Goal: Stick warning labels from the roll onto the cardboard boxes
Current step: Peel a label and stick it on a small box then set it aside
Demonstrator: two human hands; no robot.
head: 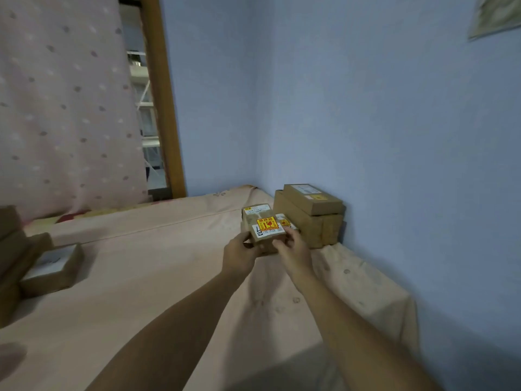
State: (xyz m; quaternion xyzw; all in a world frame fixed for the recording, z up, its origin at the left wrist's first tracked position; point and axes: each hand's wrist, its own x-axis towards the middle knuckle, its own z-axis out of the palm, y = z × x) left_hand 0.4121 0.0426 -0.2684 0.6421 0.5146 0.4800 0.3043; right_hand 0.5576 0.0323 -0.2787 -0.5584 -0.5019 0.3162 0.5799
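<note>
The stack of boxes [308, 213] in the wall corner blocks the way right of and behind the held small box [266, 232], which both hands [239, 253] [293, 253] grip. Left of that stack the bedcover [146, 266] lies bare as far as the boxes at the left edge [42, 266].

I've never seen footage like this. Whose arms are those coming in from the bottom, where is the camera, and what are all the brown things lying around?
There is no machine here: a person wears one wide-angle camera on the head, so you see their own arms reaching forward. The left hand and right hand together hold a small cardboard box that already carries a yellow-and-red warning label. They hold it over a bed with a pink sheet. In the corner by the blue wall sits a stack of labelled boxes. More boxes lie at the left edge. The label roll is not in view.
</note>
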